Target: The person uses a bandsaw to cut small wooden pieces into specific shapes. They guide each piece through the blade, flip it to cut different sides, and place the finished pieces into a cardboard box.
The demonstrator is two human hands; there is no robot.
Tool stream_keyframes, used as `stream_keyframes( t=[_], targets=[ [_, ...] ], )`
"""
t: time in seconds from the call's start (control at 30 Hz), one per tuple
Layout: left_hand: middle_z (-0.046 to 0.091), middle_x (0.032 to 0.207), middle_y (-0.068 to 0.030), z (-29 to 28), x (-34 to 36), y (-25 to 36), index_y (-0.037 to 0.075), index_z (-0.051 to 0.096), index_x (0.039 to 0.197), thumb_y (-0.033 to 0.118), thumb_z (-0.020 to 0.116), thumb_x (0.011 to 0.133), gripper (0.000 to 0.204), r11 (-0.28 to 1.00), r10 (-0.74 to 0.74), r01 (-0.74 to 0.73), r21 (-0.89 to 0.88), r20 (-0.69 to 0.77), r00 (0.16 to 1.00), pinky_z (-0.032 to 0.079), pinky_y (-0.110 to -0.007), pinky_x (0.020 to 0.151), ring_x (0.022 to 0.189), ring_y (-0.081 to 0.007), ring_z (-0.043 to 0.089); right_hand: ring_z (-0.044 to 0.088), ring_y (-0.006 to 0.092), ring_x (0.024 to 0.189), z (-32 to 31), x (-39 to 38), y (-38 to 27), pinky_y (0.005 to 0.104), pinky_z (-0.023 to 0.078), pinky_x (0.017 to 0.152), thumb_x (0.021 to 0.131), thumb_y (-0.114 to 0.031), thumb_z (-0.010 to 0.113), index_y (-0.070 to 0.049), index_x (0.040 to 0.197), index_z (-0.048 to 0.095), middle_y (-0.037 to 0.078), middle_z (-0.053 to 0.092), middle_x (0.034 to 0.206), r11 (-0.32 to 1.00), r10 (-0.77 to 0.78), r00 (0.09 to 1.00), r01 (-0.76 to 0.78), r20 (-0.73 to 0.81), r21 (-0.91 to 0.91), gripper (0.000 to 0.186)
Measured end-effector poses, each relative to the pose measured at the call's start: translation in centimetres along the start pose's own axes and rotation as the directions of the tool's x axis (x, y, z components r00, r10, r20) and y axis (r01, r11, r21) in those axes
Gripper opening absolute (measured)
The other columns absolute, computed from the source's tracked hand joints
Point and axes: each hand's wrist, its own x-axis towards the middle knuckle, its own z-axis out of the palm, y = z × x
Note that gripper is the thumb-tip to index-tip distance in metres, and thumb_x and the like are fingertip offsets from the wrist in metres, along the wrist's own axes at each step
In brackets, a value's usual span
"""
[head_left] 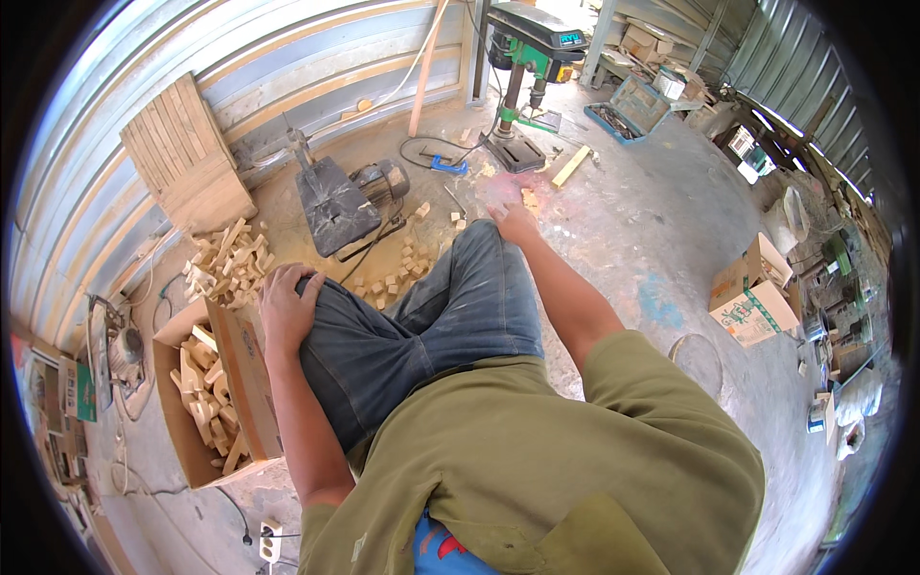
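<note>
My left hand [287, 305] lies on my left knee, its fingers spread over the jeans [460, 307] and holding nothing. Beside the right knee, my right hand [516, 226] reaches forward with its fingers loosely stretched; I see nothing held in it. Just past that hand is a small tan patch [530, 199], too small to make out. A cardboard box [257, 383] of cut wooden pieces [203, 388] stands next to my left forearm. More wooden pieces [228, 261] are heaped beyond it, and small wooden blocks [393, 284] lie scattered ahead of my legs.
A table saw [335, 206] with a motor [381, 180] stands ahead on the left. Farther off are a green drill press [522, 86], a blue clamp [448, 165], a wooden strip [572, 166] and an open toolbox [618, 120]. Another carton [752, 302] sits right; a power strip [271, 541] lies near left.
</note>
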Motion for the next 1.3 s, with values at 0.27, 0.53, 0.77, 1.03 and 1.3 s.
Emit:
stream_keyframes(
  t=[0.27, 0.53, 0.77, 1.03, 1.3],
  targets=[
    [0.07, 0.142, -0.0147, -0.4, -0.1, 1.8, 0.011, 0.078, 0.129, 0.038, 0.076, 0.099, 0.04, 0.989, 0.058, -0.061, -0.137, -0.022, 0.998, 0.039, -0.046, 0.121, 0.14, -0.0351, 0.058, 0.067, 0.0341, 0.131, 3.3, -7.4, 5.9, 0.0468, 0.052, 0.109, 0.098, -0.084, 0.054, 0.011, 0.147, 0.06, 0.027, 0.068, 0.142, 0.47, 0.331, 0.852, -0.522, 0.406, 0.712, 0.107],
    [0.071, 0.137, -0.0132, 0.8, -2.9, -4.2, -0.003, 0.071, 0.137, 0.038, 0.066, 0.111, 0.049, 0.629, -0.183, 0.107, -0.77, -0.013, 0.983, 0.047, -0.033, 0.113, 0.13, -0.0193, 0.062, 0.075, 0.0266, 0.112, 3.7, -7.1, 5.9, 0.0407, 0.06, 0.099, 0.1, -0.078, 0.058, 0.004, 0.146, 0.064, 0.019, 0.074, 0.133, 0.299, 0.01, 0.916, -0.386, 0.401, 0.873, 0.095],
    [0.078, 0.119, -0.0087, 9.2, -11.2, -12.9, 0.001, 0.075, 0.132, 0.041, 0.062, 0.111, 0.046, 0.401, -0.491, 0.625, -0.67, 0.419, 0.764, 0.051, -0.035, 0.104, 0.113, -0.0182, 0.067, 0.069, 0.0286, 0.127, 3.2, -6.5, 5.8, 0.0411, 0.056, 0.109, 0.11, -0.065, 0.051, 0.004, 0.152, 0.058, 0.018, 0.069, 0.144, 0.111, -0.134, 0.883, -0.437, 0.449, 0.893, 0.081],
    [0.076, 0.123, -0.0099, 13.9, -15.8, -13.1, 0.002, 0.073, 0.135, 0.041, 0.064, 0.11, 0.047, 0.521, -0.639, 0.747, -0.414, 0.391, 0.662, 0.05, -0.036, 0.106, 0.117, -0.0199, 0.066, 0.069, 0.0289, 0.127, 3.5, -8.5, 5.2, 0.0412, 0.056, 0.109, 0.111, -0.064, 0.051, 0.005, 0.152, 0.058, 0.018, 0.068, 0.144, 0.01, -0.147, 0.902, -0.41, 0.407, 0.912, 0.08],
    [0.074, 0.126, -0.0112, 15.2, -16.7, -13.5, 0.002, 0.071, 0.137, 0.041, 0.065, 0.109, 0.048, 0.581, -0.68, 0.756, -0.302, 0.329, 0.655, 0.049, -0.038, 0.107, 0.12, -0.0216, 0.064, 0.068, 0.0292, 0.127, 2.3, -8.8, 3.1, 0.0413, 0.056, 0.109, 0.111, -0.063, 0.051, 0.005, 0.151, 0.058, 0.019, 0.068, 0.144, 0.013, -0.101, 0.922, -0.375, 0.374, 0.927, 0.08]
  ],
)
